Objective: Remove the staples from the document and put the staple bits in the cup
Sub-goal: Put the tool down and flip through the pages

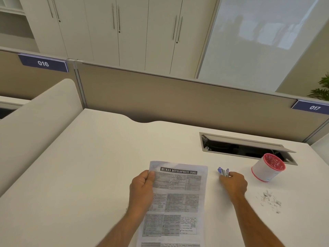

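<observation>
The left hand (142, 188) grips the document's (179, 202) left edge while the right hand (234, 183) holds a staple remover (223, 171) (cup (268, 167) far right).

- A white document (179, 196) printed with grey table blocks and a black title band, its left edge under the left hand's (142, 189) thumb.
- A blue-purple and silver staple remover (223, 171) at the right hand's (235, 184) fingertips.
- A white cup (263, 171) with red rim, base and lining, beyond those fingers.
- Dark staple bits (270, 199) scattered on the white desk (89, 175).
</observation>
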`<state>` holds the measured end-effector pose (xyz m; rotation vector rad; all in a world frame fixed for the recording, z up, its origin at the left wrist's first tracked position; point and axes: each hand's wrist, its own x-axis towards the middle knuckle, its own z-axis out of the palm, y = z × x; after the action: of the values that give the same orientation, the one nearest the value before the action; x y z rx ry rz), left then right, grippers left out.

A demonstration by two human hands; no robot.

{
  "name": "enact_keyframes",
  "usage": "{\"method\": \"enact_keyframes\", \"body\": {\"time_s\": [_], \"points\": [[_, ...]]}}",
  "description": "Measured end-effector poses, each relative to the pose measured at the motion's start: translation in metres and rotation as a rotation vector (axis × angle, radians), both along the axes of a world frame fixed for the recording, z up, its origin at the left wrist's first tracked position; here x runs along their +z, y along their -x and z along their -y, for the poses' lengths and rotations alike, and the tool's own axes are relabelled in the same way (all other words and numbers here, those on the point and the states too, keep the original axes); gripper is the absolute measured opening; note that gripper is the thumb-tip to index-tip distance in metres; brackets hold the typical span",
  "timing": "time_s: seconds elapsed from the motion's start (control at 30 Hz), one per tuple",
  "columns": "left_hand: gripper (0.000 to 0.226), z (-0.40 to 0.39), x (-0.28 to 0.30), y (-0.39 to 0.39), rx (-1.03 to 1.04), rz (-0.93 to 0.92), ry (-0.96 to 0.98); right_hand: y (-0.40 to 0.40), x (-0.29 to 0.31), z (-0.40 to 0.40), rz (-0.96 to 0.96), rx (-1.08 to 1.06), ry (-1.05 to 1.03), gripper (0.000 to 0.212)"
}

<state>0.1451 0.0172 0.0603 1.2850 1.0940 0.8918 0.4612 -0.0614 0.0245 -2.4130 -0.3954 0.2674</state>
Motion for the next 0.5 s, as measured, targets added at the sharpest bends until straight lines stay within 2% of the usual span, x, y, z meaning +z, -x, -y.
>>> {"method": "enact_keyframes", "body": {"time_s": [0.23,0.5], "points": [[0.041,-0.011,-0.013,-0.007,0.014,-0.010,0.010,-0.023,-0.010,-0.024,0.014,-0.003,0.081,0.025],[0.038,-0.013,-0.006,-0.012,0.024,-0.010,0.034,-0.047,-0.009,-0.041,-0.016,0.027,0.106,0.053]]}}
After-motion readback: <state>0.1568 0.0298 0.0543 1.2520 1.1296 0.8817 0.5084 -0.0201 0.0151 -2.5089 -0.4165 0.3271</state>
